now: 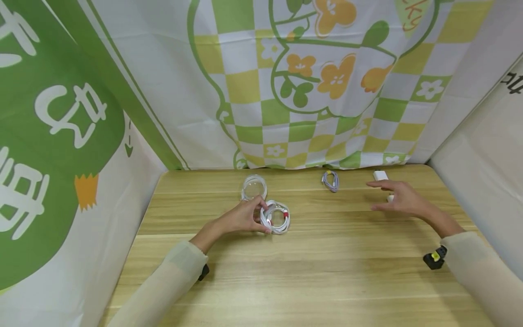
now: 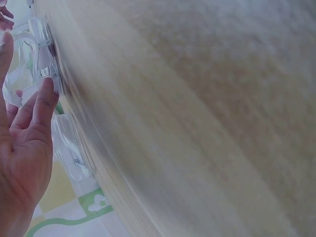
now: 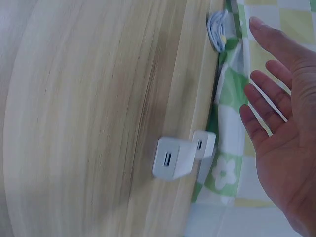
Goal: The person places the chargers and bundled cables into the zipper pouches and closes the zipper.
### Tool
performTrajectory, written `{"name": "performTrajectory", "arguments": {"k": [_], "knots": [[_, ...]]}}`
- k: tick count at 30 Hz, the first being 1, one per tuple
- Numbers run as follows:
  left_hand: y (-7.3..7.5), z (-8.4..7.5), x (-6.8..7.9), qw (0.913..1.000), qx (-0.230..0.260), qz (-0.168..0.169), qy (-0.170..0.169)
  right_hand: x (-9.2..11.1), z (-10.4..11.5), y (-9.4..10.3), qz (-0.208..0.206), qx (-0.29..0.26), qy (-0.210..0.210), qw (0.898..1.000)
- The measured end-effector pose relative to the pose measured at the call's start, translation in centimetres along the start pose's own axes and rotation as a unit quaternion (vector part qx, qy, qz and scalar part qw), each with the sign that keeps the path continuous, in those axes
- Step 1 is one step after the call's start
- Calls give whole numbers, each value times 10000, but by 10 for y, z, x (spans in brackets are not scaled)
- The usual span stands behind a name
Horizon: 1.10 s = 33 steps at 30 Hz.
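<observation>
My left hand (image 1: 243, 215) holds the left side of a coiled white cable (image 1: 284, 228) between thumb and fingers. Red bands mark this coil, and something clear and shiny shows inside its loop. In the left wrist view, the fingertips (image 2: 47, 86) are right at the coil (image 2: 43, 47). Just behind it lies a second coiled white cable (image 1: 254, 176). My right hand (image 1: 402, 199) hovers with nothing in it, thumb and fingers apart, near two white USB charger plugs. The right wrist view shows the nearer plug (image 3: 173, 159) and the farther plug (image 3: 206, 144) standing on the table.
A small lilac-grey coiled cable (image 1: 334, 182) with a yellow tie lies near the back edge of the wooden table (image 1: 294, 281). Printed green-and-white cloth (image 1: 241, 91) hangs right behind that edge. More cloth walls stand at left and right.
</observation>
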<state>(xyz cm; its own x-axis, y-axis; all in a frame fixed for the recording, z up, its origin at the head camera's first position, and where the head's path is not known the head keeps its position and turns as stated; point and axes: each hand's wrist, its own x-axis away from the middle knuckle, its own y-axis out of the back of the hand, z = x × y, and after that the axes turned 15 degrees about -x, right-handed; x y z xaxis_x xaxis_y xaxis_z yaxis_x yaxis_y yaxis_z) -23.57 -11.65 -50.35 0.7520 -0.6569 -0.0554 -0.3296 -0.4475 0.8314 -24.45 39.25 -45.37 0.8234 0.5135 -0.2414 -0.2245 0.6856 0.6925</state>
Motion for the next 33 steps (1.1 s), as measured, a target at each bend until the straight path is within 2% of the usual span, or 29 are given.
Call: {"name": "performTrajectory", "arguments": {"k": [6, 15, 25, 33], "knots": [[-1, 2, 0, 10000, 7, 23, 10, 12, -12, 8, -167, -69, -11, 9998], [-2, 2, 1, 9999, 101, 30, 12, 23, -21, 16, -171, -285, -556, 9979], [-2, 2, 1, 9999, 101, 63, 54, 32, -38, 21, -99, -807, -774, 9937], [-1, 2, 1, 9999, 87, 78, 6, 38, -48, 20, -125, -750, -1220, 9896]]}}
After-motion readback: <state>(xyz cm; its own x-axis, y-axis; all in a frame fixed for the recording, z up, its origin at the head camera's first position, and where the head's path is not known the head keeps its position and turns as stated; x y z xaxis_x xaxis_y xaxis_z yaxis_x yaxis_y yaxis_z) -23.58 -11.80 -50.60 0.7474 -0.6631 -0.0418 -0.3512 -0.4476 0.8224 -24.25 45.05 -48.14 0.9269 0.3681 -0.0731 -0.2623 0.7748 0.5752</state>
